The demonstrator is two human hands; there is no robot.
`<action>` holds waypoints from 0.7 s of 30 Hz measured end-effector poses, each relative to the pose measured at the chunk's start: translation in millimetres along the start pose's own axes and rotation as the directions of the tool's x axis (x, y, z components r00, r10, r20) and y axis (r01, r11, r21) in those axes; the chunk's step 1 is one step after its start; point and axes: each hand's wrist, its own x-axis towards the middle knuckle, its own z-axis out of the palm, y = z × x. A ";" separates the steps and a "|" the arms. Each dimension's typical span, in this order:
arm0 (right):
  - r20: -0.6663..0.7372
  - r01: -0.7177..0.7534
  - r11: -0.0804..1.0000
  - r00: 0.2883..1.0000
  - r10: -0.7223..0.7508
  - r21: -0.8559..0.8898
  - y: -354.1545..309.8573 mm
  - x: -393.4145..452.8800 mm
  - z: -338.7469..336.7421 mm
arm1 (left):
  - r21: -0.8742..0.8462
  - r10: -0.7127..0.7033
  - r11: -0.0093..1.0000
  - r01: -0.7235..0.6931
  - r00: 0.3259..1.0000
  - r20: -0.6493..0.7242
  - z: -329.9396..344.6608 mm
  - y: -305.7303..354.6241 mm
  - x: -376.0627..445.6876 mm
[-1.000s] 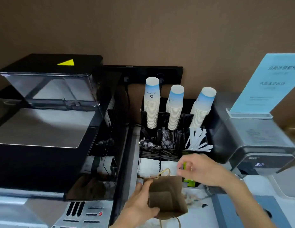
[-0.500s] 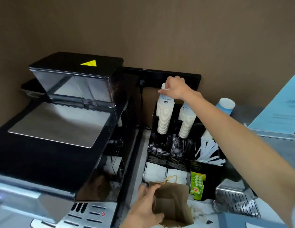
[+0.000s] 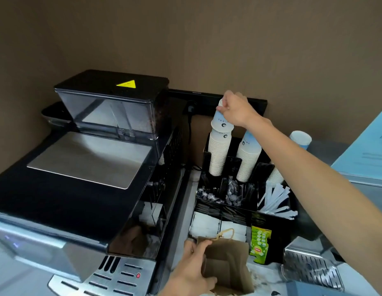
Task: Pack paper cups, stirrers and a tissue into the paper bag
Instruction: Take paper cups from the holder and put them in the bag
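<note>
My right hand (image 3: 236, 110) grips the top paper cup (image 3: 221, 122), white with a blue band, tilted and lifted partly off the left cup stack (image 3: 217, 154) in the black organizer (image 3: 239, 208). A second cup stack (image 3: 248, 159) stands beside it, and a third cup stack (image 3: 300, 138) is partly hidden behind my forearm. White wrapped stirrers (image 3: 275, 199) lie in the right compartment. Folded white tissues (image 3: 204, 226) fill the front left compartments. My left hand (image 3: 192, 272) holds the open brown paper bag (image 3: 226, 265) by its left edge at the bottom of the view.
A black coffee machine (image 3: 83, 167) with a clear bean hopper (image 3: 109, 112) fills the left. Green tea packets (image 3: 259, 244) stand in the organizer's front right slot. A metal drip tray (image 3: 311, 265) sits at right, with a blue sign (image 3: 367, 150) behind it.
My right hand went from near the bag up to the left cup stack, closed on the top cup and has now lifted and tilted it. The left hand stays on the bag.
</note>
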 end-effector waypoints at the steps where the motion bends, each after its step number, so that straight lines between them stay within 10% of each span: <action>1: -0.038 0.013 1.000 0.999 -0.012 0.025 0.6 -2.2 -4.9 | -0.010 0.001 1.000 -0.001 1.000 -0.007 0.5 -0.5 0.2; 9: -0.302 0.214 0.903 0.948 -0.100 0.373 10.6 -67.2 -59.8 | -0.072 0.033 0.997 -0.036 0.999 -0.039 2.3 -7.6 0.3; 17: -0.149 0.034 0.746 0.985 0.088 0.665 46.9 -179.6 -40.2 | -0.078 0.083 0.993 -0.090 0.993 -0.084 -3.8 -10.3 -3.2; 21: 0.027 0.029 0.682 0.997 -0.071 0.731 68.7 -230.4 -15.3 | -0.088 0.079 0.992 -0.088 0.992 -0.101 -6.0 -10.3 -2.5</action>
